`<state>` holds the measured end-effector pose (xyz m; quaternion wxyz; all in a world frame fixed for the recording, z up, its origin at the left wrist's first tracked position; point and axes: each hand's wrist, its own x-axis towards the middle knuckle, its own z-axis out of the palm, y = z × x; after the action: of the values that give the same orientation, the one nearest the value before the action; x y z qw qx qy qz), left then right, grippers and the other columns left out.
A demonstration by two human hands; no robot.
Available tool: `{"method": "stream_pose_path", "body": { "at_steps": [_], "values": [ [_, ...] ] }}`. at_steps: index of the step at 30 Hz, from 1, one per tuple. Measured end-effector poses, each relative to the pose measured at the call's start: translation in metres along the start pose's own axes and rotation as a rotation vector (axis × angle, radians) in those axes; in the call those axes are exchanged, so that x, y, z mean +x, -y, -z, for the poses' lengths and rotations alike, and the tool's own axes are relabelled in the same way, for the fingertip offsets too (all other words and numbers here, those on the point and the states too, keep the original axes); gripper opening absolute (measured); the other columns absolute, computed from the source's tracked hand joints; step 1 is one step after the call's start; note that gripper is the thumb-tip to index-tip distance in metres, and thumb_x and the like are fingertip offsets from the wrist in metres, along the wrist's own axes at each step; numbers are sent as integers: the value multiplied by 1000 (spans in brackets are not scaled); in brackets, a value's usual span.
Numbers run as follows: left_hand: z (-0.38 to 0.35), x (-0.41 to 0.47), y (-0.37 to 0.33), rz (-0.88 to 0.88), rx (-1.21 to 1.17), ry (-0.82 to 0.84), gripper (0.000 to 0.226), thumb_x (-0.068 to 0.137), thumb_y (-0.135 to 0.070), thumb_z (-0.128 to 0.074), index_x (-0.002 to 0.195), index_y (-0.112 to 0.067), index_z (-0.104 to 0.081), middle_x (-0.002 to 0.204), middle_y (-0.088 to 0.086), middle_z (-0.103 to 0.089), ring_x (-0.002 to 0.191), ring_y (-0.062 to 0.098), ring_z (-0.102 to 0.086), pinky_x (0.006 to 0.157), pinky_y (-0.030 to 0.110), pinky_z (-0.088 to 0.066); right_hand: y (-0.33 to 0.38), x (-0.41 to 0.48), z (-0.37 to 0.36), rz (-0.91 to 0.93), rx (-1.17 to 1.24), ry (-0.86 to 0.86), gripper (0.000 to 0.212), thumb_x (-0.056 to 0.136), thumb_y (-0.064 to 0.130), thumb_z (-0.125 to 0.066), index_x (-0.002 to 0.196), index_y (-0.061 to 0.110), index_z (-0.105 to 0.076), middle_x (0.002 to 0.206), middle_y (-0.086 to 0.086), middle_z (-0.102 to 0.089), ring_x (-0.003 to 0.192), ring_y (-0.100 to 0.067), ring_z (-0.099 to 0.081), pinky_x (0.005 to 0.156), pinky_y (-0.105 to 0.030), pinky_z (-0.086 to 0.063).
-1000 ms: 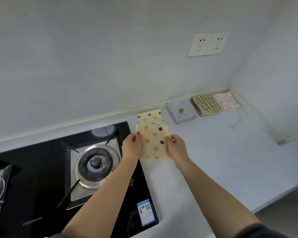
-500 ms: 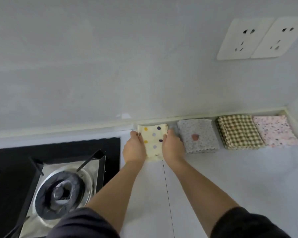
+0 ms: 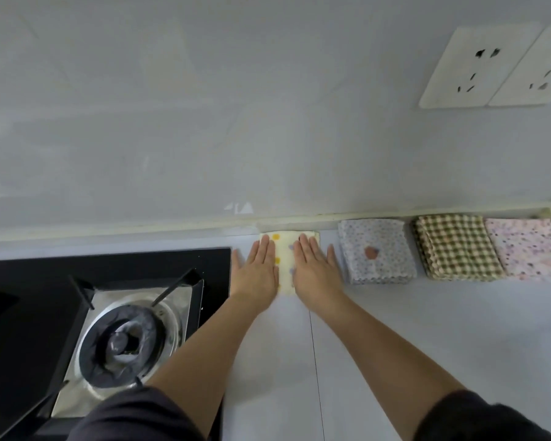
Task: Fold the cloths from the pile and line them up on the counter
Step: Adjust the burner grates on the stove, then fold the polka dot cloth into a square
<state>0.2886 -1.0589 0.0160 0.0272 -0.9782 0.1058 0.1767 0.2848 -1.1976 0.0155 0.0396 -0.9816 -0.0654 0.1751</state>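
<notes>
Both hands lie flat on the yellow polka-dot cloth [image 3: 284, 265]. The left hand [image 3: 257, 272] covers its left side and the right hand [image 3: 313, 272] its right, fingers straight and close together, thumbs splayed outward onto the counter [image 3: 395, 329], nothing gripped or pinched. The step looks like pressing the folded square down at the left end of the row. To do it well, the palms should bear evenly and sweep outward from the middle strip so the layers settle without the top fold creeping. The cloth's far edge should run parallel to the wall strip, level with its neighbours. The palms hide its side edges, so how square it sits is hard to judge. Just beside the right thumb, with a narrow gap, sits the folded grey floral cloth [image 3: 376, 253]. Next come the brown checked cloth [image 3: 457, 246] and the pink speckled cloth [image 3: 527, 246], the last two touching. To the left lies the black gas hob [image 3: 77, 275] with its burner [image 3: 124, 342]. Wall sockets [image 3: 468, 68] sit above. No pile is in view.
</notes>
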Motion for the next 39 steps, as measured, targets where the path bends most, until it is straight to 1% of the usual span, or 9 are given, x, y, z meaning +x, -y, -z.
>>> {"method": "stream_pose_path", "body": {
  "at_steps": [4,9,11,14,16,19,24,32,39],
  "values": [
    [16,-29,0,8,-224,-51,57,103,-31,-22,152,-13,-1,160,4,4,147,19,4,118,47,-6,13,-25,14,-25,75,-122,56,102,21,-28,152,13,-5,161,-3,0,148,-19,3,117,-47,3],
    [17,-128,23,-110,-638,-385,46,96,-22,-49,139,-10,-39,140,4,-44,130,21,-41,106,33,-31,49,-112,7,50,453,-388,51,92,5,-47,143,11,-39,154,-6,-29,145,-21,-22,117,-42,-20],
    [19,-173,39,-125,-722,-418,44,95,-19,-51,137,-10,-42,138,4,-46,129,19,-41,106,27,-32,71,-150,4,52,572,-426,48,92,4,-50,140,10,-43,152,-7,-32,142,-21,-28,114,-30,-26],
    [24,-243,67,-104,-806,-470,41,96,-22,-51,135,-14,-44,135,-3,-46,125,11,-41,101,20,-32,118,-205,8,25,728,-447,46,93,3,-51,138,11,-44,150,-5,-31,139,-16,-30,98,2,-16],
    [23,-287,89,-101,-845,-502,38,96,-22,-50,133,-18,-45,131,-7,-48,119,4,-43,95,17,-33,151,-234,12,39,799,-479,45,92,2,-52,136,11,-45,147,-4,-34,137,-13,-32,92,9,-14],
    [5,-366,141,-64,-904,-531,34,96,-22,-50,129,-22,-47,127,-12,-50,116,1,-45,93,15,-36,221,-279,14,96,849,-495,44,93,5,-52,136,16,-45,142,5,-39,132,-1,-33,99,3,-19],
    [-32,-480,239,103,-946,-593,30,95,-19,-51,125,-21,-53,115,-13,-52,101,3,-49,84,11,-39,353,-335,-4,142,926,-422,43,94,8,-52,135,20,-45,138,11,-44,127,1,-37,110,-30,-37],
    [-44,-544,363,252,-977,-716,28,95,-17,-52,122,-22,-55,118,-13,-55,109,2,-50,88,12,-35,501,-341,-2,341,827,-323,43,95,11,-50,136,25,-44,142,12,-40,125,8,-30,106,-18,-34],
    [-60,-542,491,369,-936,-733,27,96,-18,-49,122,-20,-56,119,-13,-53,104,3,-51,86,13,-35,615,-279,-8,427,824,-240,42,95,12,-52,134,25,-45,137,13,-43,119,8,-36,103,-20,-34]
  ]
}}
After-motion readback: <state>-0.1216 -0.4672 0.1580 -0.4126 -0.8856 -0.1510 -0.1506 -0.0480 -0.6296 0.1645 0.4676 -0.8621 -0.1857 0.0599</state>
